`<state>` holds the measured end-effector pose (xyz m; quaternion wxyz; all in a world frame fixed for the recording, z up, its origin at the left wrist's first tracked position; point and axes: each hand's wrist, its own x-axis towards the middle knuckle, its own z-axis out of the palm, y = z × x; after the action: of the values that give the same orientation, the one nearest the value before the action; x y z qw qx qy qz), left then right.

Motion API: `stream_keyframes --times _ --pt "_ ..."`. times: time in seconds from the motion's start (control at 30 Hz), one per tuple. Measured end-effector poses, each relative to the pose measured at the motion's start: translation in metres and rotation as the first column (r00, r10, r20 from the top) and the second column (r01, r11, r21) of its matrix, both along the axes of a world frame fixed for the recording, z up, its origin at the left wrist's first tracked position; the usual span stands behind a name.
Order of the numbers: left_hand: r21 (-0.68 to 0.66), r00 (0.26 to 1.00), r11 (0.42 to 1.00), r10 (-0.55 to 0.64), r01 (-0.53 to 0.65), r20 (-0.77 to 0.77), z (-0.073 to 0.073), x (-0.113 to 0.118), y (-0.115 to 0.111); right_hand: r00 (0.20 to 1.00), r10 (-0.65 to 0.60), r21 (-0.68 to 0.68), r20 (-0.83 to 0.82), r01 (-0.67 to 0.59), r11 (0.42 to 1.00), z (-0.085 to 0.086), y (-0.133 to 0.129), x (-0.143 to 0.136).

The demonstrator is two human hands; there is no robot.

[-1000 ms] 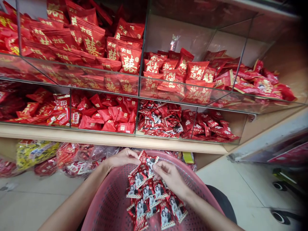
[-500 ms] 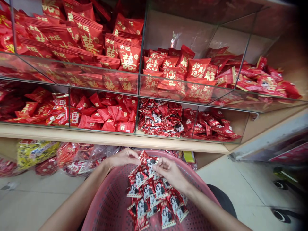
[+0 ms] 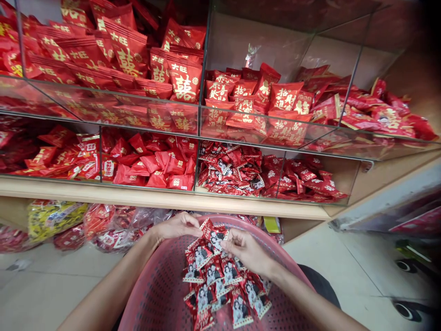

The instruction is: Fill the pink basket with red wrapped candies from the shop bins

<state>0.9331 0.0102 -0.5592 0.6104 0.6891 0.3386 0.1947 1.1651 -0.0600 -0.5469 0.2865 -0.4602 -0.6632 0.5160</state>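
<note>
A small red candy packet (image 3: 214, 235) with a printed couple is held up over the far part of a pink plastic basket (image 3: 139, 289). My left hand (image 3: 179, 226) pinches its left edge between thumb and fingertips. On the other side, my right hand (image 3: 246, 248) is closed on the packet's right edge. Below the hands, several matching candy packets (image 3: 223, 289) lie in a loose heap in the basket, whose wall is pierced with small holes. Part of the heap is hidden behind the held packet and my right hand.
Ahead stands a wooden shelf (image 3: 151, 196) with clear-walled bins of red packets (image 3: 186, 78). The bin of similar couple-printed packets (image 3: 230, 170) is just beyond the basket. Bagged sweets (image 3: 57, 218) lie under the shelf. Chair casters (image 3: 408, 310) stand on the tiled floor at right.
</note>
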Motion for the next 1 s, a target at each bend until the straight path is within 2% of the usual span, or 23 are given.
stream_keyframes --times 0.23,0.5,0.73,1.0 --pt "-0.03 0.999 0.999 -0.025 0.026 0.021 0.0058 0.0003 -0.0022 0.996 0.077 0.014 0.052 -0.078 0.997 0.0051 -0.007 0.0003" --pt "-0.046 0.999 0.998 0.052 -0.051 0.008 0.001 0.0 -0.0005 0.988 0.113 -0.003 0.101 -0.113 0.994 0.0026 -0.0055 -0.0072" --pt "-0.072 0.999 0.997 0.036 -0.033 0.032 0.0021 0.0002 -0.0002 0.983 0.156 0.004 0.102 -0.157 0.988 0.0046 -0.0067 -0.0075" --pt "-0.061 0.997 0.997 0.041 -0.037 0.064 0.0001 -0.0005 -0.0003 0.991 0.089 -0.004 0.102 -0.089 0.996 -0.0028 -0.0105 -0.0068"
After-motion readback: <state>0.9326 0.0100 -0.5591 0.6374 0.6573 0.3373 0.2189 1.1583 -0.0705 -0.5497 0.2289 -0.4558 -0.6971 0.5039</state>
